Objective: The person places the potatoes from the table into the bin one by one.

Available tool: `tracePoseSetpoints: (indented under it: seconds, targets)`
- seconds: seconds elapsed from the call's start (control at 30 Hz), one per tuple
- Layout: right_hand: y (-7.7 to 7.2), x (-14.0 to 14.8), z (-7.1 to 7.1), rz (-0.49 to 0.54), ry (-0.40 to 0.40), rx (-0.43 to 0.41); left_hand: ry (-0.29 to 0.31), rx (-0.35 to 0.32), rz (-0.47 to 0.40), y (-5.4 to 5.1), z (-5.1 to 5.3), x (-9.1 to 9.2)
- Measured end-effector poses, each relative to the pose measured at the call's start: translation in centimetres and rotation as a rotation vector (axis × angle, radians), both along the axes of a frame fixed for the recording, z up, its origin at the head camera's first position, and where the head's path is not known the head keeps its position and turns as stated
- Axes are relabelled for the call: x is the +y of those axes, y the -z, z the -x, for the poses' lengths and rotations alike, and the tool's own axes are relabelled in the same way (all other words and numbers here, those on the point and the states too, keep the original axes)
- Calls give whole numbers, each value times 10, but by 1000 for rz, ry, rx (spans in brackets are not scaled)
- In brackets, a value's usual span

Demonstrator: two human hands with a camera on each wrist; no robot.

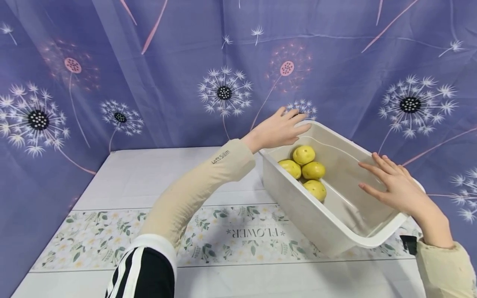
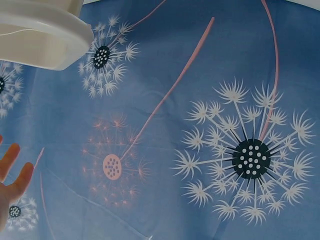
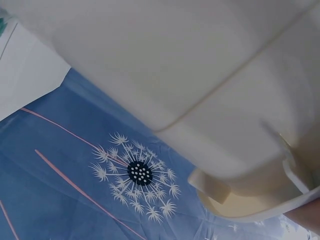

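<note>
A deep off-white plastic bin (image 1: 313, 225) stands at an angle on the table's right side. Several yellow potatoes (image 1: 303, 155) lie together inside it, against the left wall. My left hand (image 1: 281, 129) is at the bin's far left corner, fingers extended and holding nothing. At the right end, my right hand (image 1: 400, 190) is over the rim with its fingers spread; whether it touches the bin I cannot tell. The left wrist view catches a corner of the bin (image 2: 50, 30) and a few fingers (image 2: 17, 182). Across the right wrist view spreads the bin's wall (image 3: 175, 75).
The white table (image 1: 141, 174) has a floral strip (image 1: 208, 234) printed with reversed lettering. Behind and beside it hangs a blue-purple curtain (image 1: 179, 49) with dandelion prints, close to the bin's far side.
</note>
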State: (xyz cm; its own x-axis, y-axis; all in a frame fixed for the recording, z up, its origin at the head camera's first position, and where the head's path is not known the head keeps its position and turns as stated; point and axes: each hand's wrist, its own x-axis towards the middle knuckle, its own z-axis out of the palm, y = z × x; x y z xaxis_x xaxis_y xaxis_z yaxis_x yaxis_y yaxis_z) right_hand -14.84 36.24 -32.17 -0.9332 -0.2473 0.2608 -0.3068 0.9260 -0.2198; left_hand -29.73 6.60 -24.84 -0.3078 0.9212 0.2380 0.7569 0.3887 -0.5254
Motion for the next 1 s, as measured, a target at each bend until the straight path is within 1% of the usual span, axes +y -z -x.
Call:
tracePoseSetpoints:
  seconds: [0.13,0.23,0.3,0.47,0.53,0.7,0.87,1.0]
  targets:
    - [0,0,1,3,-8,-3,6,-23,-29,3,-7,-8]
    - [-1,0,1,4,-9,-7,25,-23,-53,5,-13,-13]
    - [-1,1,0,2,-8,-7,41,-4,-78,7,-17,-16]
    - [1,2,1,-1,-17,-2,96,81,-160,11,-28,-22]
    - [2,2,1,-1,-23,4,108,110,-171,12,-34,-25]
    - [3,3,2,17,-21,26,124,151,-193,18,-46,-37]
    - [3,2,3,72,-27,76,134,112,-220,25,-54,-54]
    - [1,-1,3,128,-5,126,135,103,-232,35,-59,-69]
